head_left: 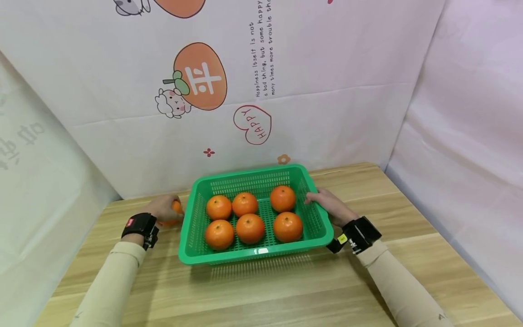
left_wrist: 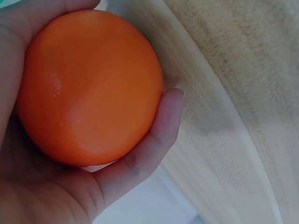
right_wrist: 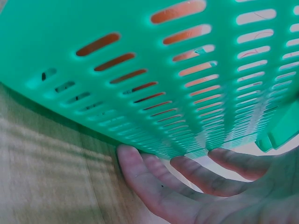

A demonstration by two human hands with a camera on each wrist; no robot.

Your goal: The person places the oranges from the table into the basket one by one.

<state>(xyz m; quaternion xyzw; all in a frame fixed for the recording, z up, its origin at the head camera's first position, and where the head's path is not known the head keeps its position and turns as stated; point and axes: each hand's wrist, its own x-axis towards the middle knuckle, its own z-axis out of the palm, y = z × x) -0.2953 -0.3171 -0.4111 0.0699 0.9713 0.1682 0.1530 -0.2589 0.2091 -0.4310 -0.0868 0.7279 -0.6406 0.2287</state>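
A green plastic basket [head_left: 261, 252] with slotted walls holds several oranges [head_left: 250, 228]. To its left, my left hand [head_left: 163, 209] grips another orange [left_wrist: 93, 88], close beside the basket's left rim. In the left wrist view the thumb and fingers curve around that orange from both sides. My right hand [head_left: 332, 206] holds the basket's right side, thumb over the rim. From the right wrist view, its fingers [right_wrist: 154, 189] reach under the slotted wall along the bottom edge.
The basket is over a wood-grain table [head_left: 261, 295] near its back edge. Behind it hangs a white printed cloth [head_left: 327, 113], and pale cloth also closes off the left and right sides. Each wrist wears a black strap [head_left: 140, 227].
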